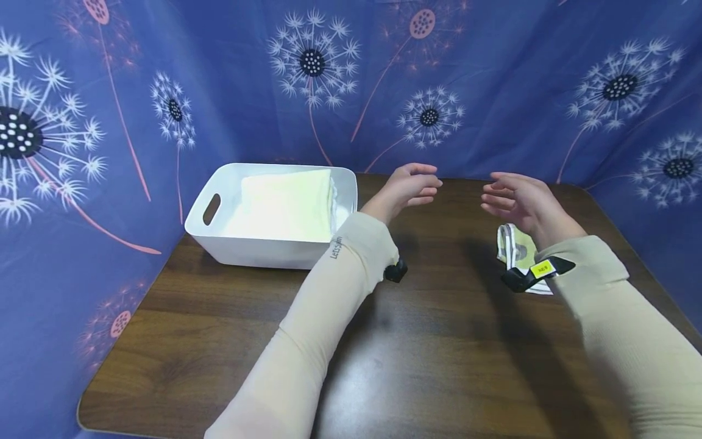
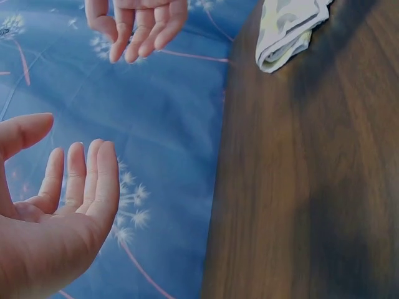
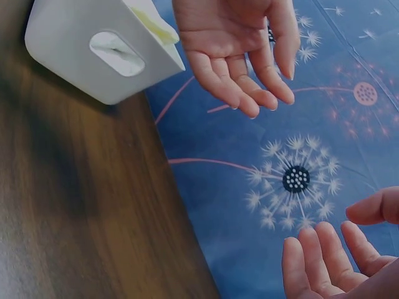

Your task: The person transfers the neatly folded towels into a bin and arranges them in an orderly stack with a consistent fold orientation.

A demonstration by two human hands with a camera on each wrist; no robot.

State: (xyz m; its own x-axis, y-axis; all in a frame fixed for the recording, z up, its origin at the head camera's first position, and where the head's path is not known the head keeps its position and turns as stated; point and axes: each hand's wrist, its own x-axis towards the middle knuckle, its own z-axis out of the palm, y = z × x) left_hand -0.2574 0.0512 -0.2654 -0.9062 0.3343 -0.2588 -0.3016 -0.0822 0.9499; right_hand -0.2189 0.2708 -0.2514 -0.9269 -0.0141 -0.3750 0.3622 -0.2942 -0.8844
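Observation:
Both hands hover over the far part of the table, palms facing each other with a gap between them. My left hand (image 1: 408,188) has relaxed, slightly bent fingers and holds nothing; it is just right of the white bin (image 1: 263,251). Inside that bin lies a folded pale yellow cloth (image 1: 290,204). My right hand (image 1: 523,201), likewise with loose fingers and nothing in it, is above a folded cloth (image 1: 526,250) with yellow, grey and white patterning. The right hand and wrist strap hide part of this cloth. In the left wrist view the patterned cloth (image 2: 290,31) lies near the table edge.
The brown wooden table (image 1: 219,341) ends at a blue curtain (image 1: 373,79) with dandelion prints, which rises behind and at both sides. An oval handle hole (image 3: 117,54) shows in the bin's end wall. Black devices are strapped to both wrists.

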